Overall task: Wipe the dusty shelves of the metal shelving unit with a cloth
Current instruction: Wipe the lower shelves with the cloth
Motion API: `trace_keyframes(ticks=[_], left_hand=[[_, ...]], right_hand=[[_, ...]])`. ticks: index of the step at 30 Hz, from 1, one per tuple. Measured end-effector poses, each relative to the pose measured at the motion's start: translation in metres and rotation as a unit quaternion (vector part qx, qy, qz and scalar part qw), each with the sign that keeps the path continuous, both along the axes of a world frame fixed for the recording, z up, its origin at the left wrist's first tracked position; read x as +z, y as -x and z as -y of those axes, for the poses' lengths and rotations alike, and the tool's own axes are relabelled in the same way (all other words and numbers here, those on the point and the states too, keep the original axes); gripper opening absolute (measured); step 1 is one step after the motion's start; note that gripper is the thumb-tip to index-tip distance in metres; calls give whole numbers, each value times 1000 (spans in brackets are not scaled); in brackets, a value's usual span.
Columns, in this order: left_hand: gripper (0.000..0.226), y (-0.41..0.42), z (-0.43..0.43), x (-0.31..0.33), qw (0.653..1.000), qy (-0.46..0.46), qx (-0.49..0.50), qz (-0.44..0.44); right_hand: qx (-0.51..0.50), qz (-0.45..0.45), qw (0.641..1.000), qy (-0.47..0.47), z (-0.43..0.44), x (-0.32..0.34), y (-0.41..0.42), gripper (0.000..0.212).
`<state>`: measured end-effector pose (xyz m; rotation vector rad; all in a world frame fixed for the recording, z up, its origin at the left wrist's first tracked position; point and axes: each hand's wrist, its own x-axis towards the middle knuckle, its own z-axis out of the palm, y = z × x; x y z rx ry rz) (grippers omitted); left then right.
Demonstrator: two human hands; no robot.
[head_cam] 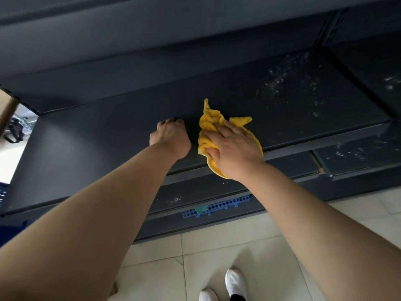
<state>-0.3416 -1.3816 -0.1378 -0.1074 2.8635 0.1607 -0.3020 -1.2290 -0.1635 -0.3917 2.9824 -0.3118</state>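
A dark metal shelf (pixel 108 137) of the shelving unit runs across the view at chest height. A crumpled yellow cloth (pixel 209 124) lies on it near the front edge, and my right hand (pixel 234 146) presses down on the cloth with its fingers spread over it. White dust (pixel 288 83) speckles the shelf to the right of the cloth. My left hand (pixel 171 135) rests on the shelf just left of the cloth, with its fingers curled under and nothing in it.
Lower shelves (pixel 358 153) below and to the right also carry white dust. A blue perforated plastic piece (pixel 217 206) lies on the bottom shelf. A slotted upright (pixel 329 27) stands at the back right. Pale floor tiles (pixel 217 246) and my white shoes (pixel 234 283) are below.
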Motion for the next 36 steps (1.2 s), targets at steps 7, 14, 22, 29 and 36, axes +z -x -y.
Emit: trace_keyframes(ticks=[7,14,22,29,36], left_hand=[[52,-4,-33,15,999,-42,-27,-8],[41,7,-62,16,997,-72,31,-3],[46,-2,-154,9,980,-161,36,-114],[61,-5,-208,-16,995,-56,61,-57],[59,25,-210,-22,995,-34,57,-77]], right_hand=[[-19,32,999,-3,-34,10,5,48],[-29,60,997,-30,-89,15,38,51],[47,69,990,112,-141,28,39,52],[-31,6,998,51,-237,21,35,45],[-71,10,997,10,-253,17,52,44]])
